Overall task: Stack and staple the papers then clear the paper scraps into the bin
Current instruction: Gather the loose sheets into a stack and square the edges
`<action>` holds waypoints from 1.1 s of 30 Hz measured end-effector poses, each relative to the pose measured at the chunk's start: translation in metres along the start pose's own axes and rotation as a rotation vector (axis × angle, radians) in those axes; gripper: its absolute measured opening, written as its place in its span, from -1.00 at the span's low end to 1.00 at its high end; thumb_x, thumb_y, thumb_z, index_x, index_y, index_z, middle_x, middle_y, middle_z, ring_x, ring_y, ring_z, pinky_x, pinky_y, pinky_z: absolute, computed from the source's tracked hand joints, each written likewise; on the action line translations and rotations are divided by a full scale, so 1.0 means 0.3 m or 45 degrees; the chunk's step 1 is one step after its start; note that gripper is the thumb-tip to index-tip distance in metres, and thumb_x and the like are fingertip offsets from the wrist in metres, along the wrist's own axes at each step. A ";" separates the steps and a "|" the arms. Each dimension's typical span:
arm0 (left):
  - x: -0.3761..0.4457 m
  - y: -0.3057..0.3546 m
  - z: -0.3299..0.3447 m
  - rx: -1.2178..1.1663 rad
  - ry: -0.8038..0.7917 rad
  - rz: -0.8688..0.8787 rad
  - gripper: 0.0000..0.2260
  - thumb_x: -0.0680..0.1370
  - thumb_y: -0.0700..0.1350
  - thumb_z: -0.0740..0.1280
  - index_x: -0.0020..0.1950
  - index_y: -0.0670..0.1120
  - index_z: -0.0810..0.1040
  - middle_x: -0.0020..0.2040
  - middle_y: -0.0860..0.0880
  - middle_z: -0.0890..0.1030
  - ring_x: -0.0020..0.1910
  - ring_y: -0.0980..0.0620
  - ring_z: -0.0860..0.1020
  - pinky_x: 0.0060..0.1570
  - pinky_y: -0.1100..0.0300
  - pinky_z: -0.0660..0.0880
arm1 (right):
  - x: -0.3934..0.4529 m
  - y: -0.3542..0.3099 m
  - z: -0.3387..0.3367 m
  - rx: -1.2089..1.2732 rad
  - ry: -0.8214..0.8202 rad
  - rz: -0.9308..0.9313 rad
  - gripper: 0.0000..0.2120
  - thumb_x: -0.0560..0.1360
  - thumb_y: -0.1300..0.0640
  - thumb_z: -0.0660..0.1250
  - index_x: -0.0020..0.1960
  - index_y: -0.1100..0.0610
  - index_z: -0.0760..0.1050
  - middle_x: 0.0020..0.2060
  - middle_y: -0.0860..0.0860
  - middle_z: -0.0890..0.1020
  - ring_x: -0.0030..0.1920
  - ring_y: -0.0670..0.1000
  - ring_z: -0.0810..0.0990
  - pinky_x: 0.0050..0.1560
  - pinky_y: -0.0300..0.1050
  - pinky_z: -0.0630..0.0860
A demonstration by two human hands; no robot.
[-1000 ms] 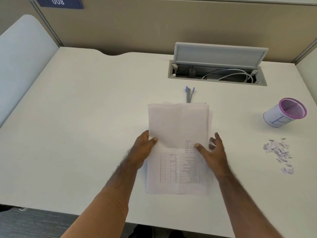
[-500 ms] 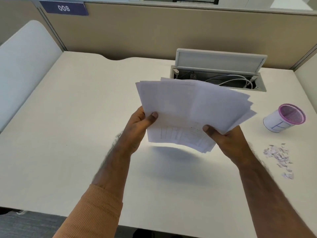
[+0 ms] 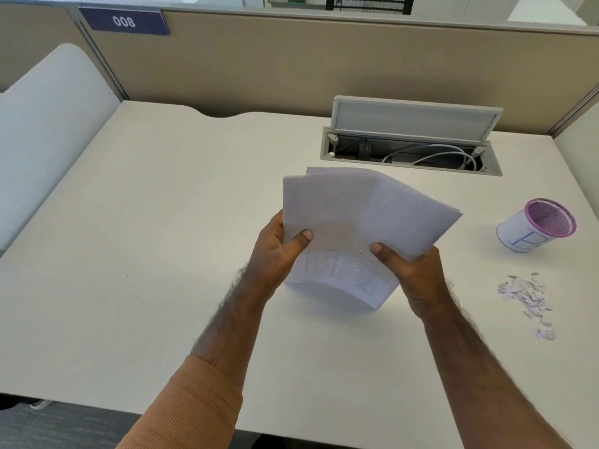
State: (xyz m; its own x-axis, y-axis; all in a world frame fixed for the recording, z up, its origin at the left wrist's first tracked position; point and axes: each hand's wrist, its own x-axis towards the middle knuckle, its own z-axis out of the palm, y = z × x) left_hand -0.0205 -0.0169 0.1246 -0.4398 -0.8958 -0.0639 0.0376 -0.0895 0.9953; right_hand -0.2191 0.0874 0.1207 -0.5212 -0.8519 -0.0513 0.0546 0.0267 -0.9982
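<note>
Both hands, left hand (image 3: 275,251) and right hand (image 3: 411,270), grip clenched on the unevenly fanned papers (image 3: 363,215) above the tabletop (image 3: 162,222); stapling seems undone; scraps (image 3: 525,296) lie near the right edge beside the bin (image 3: 534,230).

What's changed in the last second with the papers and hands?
Both hands, left and right, lifted the sheaf of papers off the desk, where it lay flat, and now hold it fanned in the air. Paper scraps and purple-rimmed mesh bin stayed put.
</note>
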 end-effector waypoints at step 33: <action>0.041 0.218 -0.021 0.488 0.158 0.685 -0.89 0.52 -0.33 0.36 -0.02 -0.18 0.65 -0.10 0.08 0.62 -0.02 0.13 0.56 0.03 0.31 0.45 | 0.043 -0.017 -0.015 0.025 -0.109 0.024 -0.77 0.27 0.16 0.55 -0.09 0.04 0.65 -0.17 -0.10 0.74 -0.14 -0.10 0.68 -0.13 -0.25 0.58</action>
State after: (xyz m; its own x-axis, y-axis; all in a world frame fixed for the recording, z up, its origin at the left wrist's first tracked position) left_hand -0.0178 -0.0365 0.1884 -0.3411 -0.8181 0.4630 -0.1086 0.5236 0.8450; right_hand -0.2301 0.0786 0.1250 -0.4449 -0.8931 -0.0664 0.0808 0.0338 -0.9962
